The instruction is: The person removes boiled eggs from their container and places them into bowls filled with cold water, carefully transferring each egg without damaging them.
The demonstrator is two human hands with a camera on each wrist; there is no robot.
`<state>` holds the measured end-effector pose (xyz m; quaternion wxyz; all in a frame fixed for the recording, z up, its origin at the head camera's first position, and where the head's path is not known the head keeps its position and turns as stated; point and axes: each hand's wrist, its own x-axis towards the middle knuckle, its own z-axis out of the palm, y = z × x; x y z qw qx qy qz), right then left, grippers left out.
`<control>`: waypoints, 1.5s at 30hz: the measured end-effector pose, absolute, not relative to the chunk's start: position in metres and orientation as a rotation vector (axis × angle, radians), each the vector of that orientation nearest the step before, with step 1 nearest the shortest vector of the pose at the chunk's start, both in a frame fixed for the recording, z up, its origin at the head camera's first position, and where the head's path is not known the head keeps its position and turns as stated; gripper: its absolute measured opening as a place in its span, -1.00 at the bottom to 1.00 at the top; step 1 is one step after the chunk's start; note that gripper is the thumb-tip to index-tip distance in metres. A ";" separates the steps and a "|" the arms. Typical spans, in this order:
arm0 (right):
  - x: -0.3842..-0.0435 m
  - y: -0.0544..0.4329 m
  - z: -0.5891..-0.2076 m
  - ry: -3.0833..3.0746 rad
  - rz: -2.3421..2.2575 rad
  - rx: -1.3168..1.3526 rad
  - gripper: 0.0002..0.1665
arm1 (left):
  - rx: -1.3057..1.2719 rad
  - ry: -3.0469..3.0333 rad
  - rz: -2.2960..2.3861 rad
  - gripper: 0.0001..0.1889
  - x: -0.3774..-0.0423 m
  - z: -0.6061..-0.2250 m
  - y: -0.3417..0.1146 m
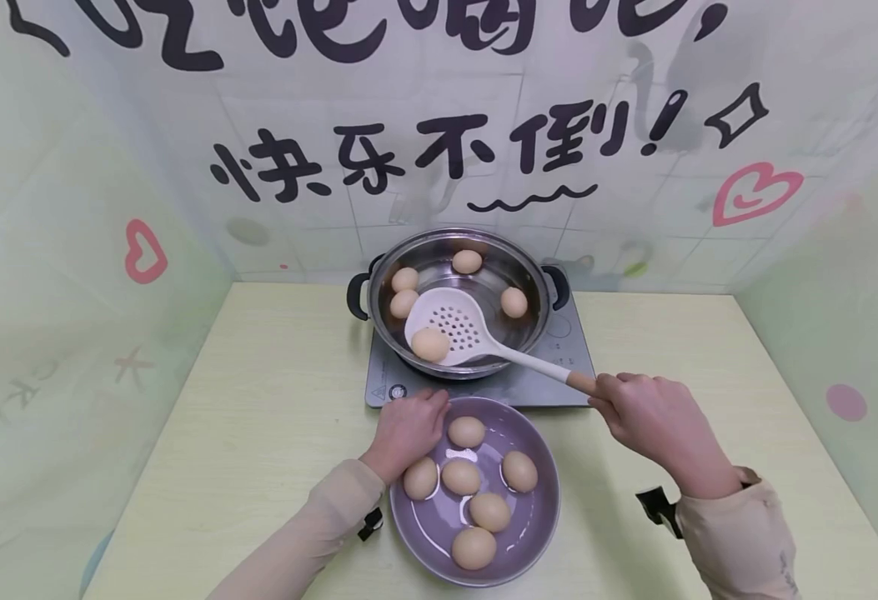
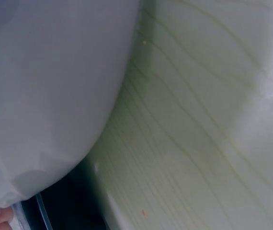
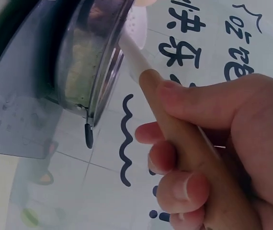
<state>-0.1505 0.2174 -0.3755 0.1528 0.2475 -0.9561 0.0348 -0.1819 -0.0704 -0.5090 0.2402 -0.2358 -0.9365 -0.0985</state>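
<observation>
My right hand (image 1: 652, 417) grips the wooden handle of a white slotted skimmer (image 1: 532, 362); the right wrist view shows fingers and thumb wrapped round that handle (image 3: 189, 143). One egg (image 1: 430, 344) lies on the skimmer's head, which is over the near left part of a steel pot (image 1: 449, 372). Inside the pot are several more eggs, among them one egg (image 1: 514, 302) at the right. My left hand (image 1: 407, 433) holds the upper left rim of a purple bowl (image 1: 551, 500) containing several eggs (image 1: 490, 512). Its thumb is hidden in the head view.
The pot stands on a grey induction cooker (image 1: 566, 367), with black handles (image 1: 358, 296) at both sides. A pale wood-grain table (image 1: 281, 383) lies beneath everything. Printed cloth (image 1: 439, 192) hangs behind and at both sides.
</observation>
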 end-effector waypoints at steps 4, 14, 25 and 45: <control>-0.149 0.218 -0.367 -2.844 0.117 0.703 -0.69 | -0.642 -2.571 -0.268 -0.83 -0.182 -0.509 -0.070; -0.134 0.229 -0.350 -3.005 0.179 0.634 -0.69 | -0.647 -2.556 -0.274 -0.82 -0.181 -0.509 -0.071; -0.098 0.253 -0.345 -2.981 0.136 0.574 -0.62 | -0.648 -2.533 -0.260 -0.86 -0.183 -0.511 -0.070; -0.038 0.295 -0.370 -3.016 0.194 0.413 -0.71 | -0.660 -2.552 -0.265 -0.86 -0.184 -0.511 -0.070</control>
